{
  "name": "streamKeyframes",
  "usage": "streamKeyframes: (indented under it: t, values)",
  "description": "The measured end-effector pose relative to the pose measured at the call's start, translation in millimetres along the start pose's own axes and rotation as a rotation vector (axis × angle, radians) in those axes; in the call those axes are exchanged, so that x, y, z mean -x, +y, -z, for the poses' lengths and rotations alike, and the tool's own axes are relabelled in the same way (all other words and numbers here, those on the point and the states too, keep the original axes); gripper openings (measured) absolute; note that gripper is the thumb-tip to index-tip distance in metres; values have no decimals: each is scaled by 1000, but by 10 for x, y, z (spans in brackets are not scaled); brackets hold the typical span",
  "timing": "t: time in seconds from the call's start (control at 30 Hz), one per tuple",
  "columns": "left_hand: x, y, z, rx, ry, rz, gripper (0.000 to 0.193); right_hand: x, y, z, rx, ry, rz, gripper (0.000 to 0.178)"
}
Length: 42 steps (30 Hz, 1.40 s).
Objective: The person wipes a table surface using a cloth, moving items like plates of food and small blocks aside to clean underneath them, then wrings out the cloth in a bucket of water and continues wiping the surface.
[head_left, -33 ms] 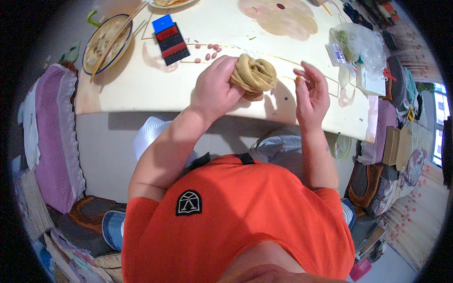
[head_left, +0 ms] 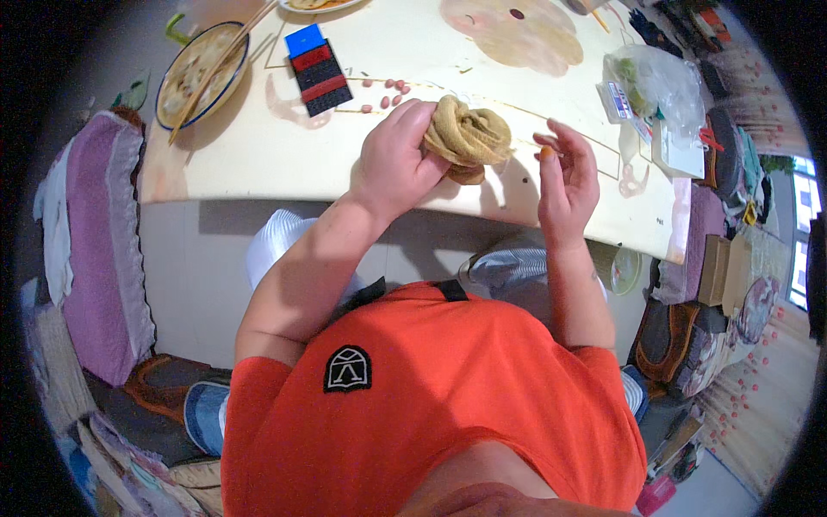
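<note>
My left hand [head_left: 395, 157] is closed around a mustard-yellow twisted cloth [head_left: 468, 136], wound into a ridged coil. It is held above the near edge of the table [head_left: 284, 177]. A short way to its right, my right hand [head_left: 570, 177] is raised with the fingers bent and apart from the thumb. I see nothing held there, and it does not touch the cloth. Beyond my left hand lie several small reddish peanut-like pieces [head_left: 397, 85] and a black, red and blue oblong item [head_left: 320, 76].
At the table's left stands a blue-rimmed bowl [head_left: 203, 82] with chopsticks [head_left: 209, 76] across it. A plate [head_left: 320, 4] of food shows at the far edge. On the right lie a clear plastic bag [head_left: 663, 82] and a white box [head_left: 679, 148]. A purple-covered chair [head_left: 99, 250] flanks me.
Both hands and the cloth keep almost the same pose. The view has shifted very slightly, so the table items appear a little to the right.
</note>
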<state>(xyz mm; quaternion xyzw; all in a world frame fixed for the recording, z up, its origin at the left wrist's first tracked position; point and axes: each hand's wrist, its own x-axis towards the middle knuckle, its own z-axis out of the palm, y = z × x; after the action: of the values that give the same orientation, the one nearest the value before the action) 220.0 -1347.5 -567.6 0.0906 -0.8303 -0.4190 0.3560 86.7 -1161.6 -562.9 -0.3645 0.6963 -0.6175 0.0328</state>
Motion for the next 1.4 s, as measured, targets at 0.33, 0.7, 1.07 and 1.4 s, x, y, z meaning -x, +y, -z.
streamKeyframes:
  t: [0.33,0.7,1.07,1.4]
  values:
    - [144,58,122,552,-115,52,41,286,-465,-718,-242,-242,-53,74]
    - [36,-267,518,1475,84,541,49,-211,-230,406,-223,208,-10,31]
    - [-29,-235,517,1165,83,585,39,-267,541,346,1276,-28,-95,49]
    - [229,-410,646,592,59,495,28,333,-17,617,645,203,159,28]
